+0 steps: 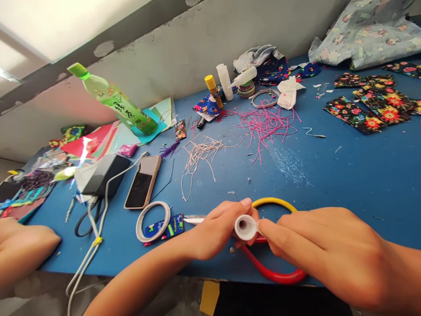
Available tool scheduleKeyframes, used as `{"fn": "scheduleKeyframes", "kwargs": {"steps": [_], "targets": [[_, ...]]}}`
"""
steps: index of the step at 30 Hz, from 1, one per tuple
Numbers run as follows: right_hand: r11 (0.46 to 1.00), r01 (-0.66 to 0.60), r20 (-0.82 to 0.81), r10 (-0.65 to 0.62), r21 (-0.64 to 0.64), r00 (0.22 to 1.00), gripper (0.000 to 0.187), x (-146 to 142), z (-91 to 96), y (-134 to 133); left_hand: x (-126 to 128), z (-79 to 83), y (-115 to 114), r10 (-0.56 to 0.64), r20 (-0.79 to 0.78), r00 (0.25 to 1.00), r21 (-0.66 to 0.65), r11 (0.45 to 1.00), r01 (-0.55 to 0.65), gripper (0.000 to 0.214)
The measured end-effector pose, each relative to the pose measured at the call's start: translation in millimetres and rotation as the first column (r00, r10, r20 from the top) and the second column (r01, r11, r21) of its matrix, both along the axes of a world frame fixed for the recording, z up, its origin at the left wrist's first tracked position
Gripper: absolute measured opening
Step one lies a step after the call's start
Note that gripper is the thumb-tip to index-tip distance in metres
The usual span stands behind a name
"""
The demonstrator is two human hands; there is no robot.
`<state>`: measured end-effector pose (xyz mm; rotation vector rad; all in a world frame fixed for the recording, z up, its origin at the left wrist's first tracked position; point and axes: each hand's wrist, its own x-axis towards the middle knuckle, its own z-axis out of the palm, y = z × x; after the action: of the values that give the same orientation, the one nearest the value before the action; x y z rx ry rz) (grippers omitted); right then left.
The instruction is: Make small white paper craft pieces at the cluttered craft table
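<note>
My left hand (226,226) is closed around a small white cylindrical piece (246,227), its round end with a dark centre hole facing me. It could be a spool, but I cannot tell. At its right rim the fingers of my right hand (324,248) are pinched together; a thin pale bit shows at their tips, too small to name. Under both hands lie large scissors, with one yellow handle loop (276,201), one red handle loop (279,275) and the blade (194,220) pointing left. Left of the blade, a white tape roll (140,219) rests partly on a blue patterned fabric piece (176,224).
A phone (142,183), black box (108,177) and white cables (107,204) lie left. Beige cords (204,153) and pink cords (268,123) are beyond my hands. A green bottle (113,103), glue stick (213,91) and flowered fabric pieces (355,115) stand or lie farther back. Another person's arm (26,250) is at left.
</note>
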<state>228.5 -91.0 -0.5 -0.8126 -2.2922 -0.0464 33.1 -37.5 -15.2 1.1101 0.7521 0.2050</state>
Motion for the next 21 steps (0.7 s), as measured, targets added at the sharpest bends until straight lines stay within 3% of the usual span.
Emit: {"fn": "scheduleKeyframes", "kwargs": {"steps": [6,12,21], "targets": [[0.987,-0.084,-0.089,0.072,-0.137,0.993,0.034,0.3,-1.8,0.7,0.3,2.7,1.6,-0.082,-0.025,0.996,-0.001,0.997,0.082,0.059],[0.96,-0.134,-0.045,0.127,-0.244,0.991,0.026,3.7,-1.9,4.0,-0.6,8.3,2.8,-0.139,-0.111,0.984,0.03,0.989,0.143,0.063],[0.931,-0.141,0.004,0.152,-0.338,0.988,0.025,4.5,2.6,1.1,-1.7,9.4,5.3,-0.069,-0.125,0.99,0.059,0.995,0.077,0.063]]}}
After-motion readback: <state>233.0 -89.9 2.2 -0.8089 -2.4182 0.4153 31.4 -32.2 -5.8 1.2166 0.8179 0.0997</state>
